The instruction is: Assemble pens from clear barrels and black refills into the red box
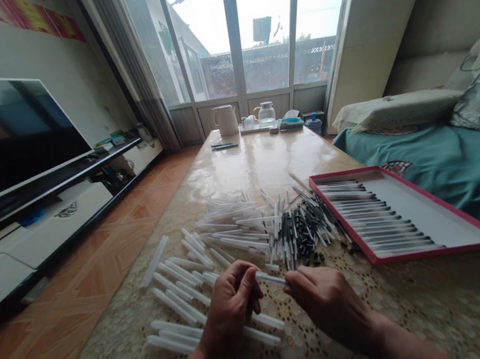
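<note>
My left hand [231, 301] is closed around one end of a pale pen barrel [270, 278]. The other end sits in the pinched fingers of my right hand [328, 297], so the pen spans the gap between both hands. What my right fingertips cover at that end is hidden. Loose translucent white pen barrels [181, 304] lie in a spread pile around and under my left hand. Just beyond my right hand is a heap of refills with black parts [304, 227], and small black pieces [316, 257] lie at its near edge.
A red-rimmed shallow box [430, 202] on the right holds a row of pens [382, 222] with black ends. At the table's far end stand a beige kettle [226, 121], a glass teapot [266, 114] and a tissue pack [290, 123]. A sofa [430, 152] flanks the right side.
</note>
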The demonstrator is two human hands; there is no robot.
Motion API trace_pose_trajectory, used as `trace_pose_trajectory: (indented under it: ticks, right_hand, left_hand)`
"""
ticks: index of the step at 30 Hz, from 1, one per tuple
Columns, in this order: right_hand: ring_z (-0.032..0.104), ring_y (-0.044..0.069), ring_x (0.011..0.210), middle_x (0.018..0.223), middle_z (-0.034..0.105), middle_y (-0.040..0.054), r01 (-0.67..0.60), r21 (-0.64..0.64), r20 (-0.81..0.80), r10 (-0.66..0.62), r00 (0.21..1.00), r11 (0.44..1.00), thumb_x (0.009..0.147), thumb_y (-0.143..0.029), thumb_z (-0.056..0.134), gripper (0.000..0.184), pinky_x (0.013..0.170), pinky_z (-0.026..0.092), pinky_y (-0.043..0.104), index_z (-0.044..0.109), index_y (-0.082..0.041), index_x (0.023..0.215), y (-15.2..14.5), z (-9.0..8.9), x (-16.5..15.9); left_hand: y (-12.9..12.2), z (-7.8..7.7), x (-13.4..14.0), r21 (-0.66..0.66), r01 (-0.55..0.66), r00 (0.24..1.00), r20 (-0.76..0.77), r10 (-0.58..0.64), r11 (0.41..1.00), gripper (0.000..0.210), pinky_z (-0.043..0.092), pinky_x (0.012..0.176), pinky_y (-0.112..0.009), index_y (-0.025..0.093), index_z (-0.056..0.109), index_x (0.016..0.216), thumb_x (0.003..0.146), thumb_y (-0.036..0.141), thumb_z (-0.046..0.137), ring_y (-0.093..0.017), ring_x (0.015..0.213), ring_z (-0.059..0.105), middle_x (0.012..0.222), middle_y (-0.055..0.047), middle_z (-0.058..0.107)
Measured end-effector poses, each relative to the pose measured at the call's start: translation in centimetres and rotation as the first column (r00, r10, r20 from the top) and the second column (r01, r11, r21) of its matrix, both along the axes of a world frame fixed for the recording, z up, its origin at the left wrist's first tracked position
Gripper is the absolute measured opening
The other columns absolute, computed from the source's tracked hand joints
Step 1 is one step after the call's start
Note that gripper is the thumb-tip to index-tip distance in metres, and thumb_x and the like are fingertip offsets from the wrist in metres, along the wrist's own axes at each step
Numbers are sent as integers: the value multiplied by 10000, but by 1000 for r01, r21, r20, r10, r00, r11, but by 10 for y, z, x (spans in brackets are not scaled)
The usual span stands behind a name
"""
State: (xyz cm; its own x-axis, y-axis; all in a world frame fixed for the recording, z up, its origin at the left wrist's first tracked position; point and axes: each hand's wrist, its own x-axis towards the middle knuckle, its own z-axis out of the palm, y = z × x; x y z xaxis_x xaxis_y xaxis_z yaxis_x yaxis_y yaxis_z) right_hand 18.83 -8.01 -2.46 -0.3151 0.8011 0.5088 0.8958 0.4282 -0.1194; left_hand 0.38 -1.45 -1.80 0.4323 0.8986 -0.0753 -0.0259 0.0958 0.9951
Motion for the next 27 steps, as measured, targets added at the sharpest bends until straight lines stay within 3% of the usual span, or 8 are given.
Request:
trace_pose_trajectory:
  ticks: [4, 7, 12, 18, 24, 27]
  right_hand:
    - [486, 149, 579, 656, 550, 7, 31, 70, 100, -38, 994, 997, 927, -223, 454, 135, 556, 255, 278, 571, -196, 868, 0, 5, 0]
    - [473, 137, 551, 655, 544, 6, 36, 11, 58, -37, 998, 999, 938, -230, 422, 186, 536, 244, 272, 564, -194, 823, -1, 3, -2]
    - [507, 112, 551, 677, 568, 2, -11, -210, -175, -27, 984, 978, 955, -253, 362, 257, 521, 278, 236, 555, -188, 797, -4, -4, -4]
    - [512, 109, 568, 614, 550, -20, -154, -430, -493, -89, 866, 890, 930, -342, 404, 320, 555, 346, 213, 584, -180, 720, -5, 1, -1]
    - [439, 100, 536, 554, 488, -32, -287, -491, -631, -109, 768, 822, 887, -376, 466, 347, 495, 336, 199, 635, -161, 674, 0, 9, 6]
    - [414, 93, 518, 538, 456, -41, -274, -479, -644, -122, 755, 834, 874, -398, 487, 340, 482, 325, 200, 636, -154, 690, 6, 9, 14]
  left_hand:
    - [-3, -2, 0, -17, 21, 999, 38, -21, 1000, 327, 268, 324, -156, 163, 520, 775, 776, 483, 586, -45, 339, 408, 513, 54, 525]
    - [-8, -2, 1, 1, -10, 998, 59, 10, 1000, 310, 289, 352, -157, 161, 521, 784, 790, 465, 582, -43, 362, 413, 526, 51, 527]
    - [-14, -1, 3, 12, -29, 996, 82, 28, 1000, 286, 291, 375, -165, 164, 531, 781, 790, 443, 594, -45, 384, 395, 531, 48, 514]
    - [-18, -1, 3, 71, -17, 999, 51, 13, 997, 244, 302, 401, -167, 167, 552, 786, 809, 407, 584, -51, 423, 399, 559, 38, 510]
    - [-15, -3, 4, 107, 19, 1000, 4, -19, 994, 249, 333, 409, -179, 163, 571, 822, 816, 412, 566, -68, 435, 441, 584, 23, 532]
    - [-12, -4, 4, 148, 16, 999, -52, -8, 989, 369, 365, 424, -189, 168, 541, 1114, 830, 403, 549, -78, 441, 458, 609, 25, 552]
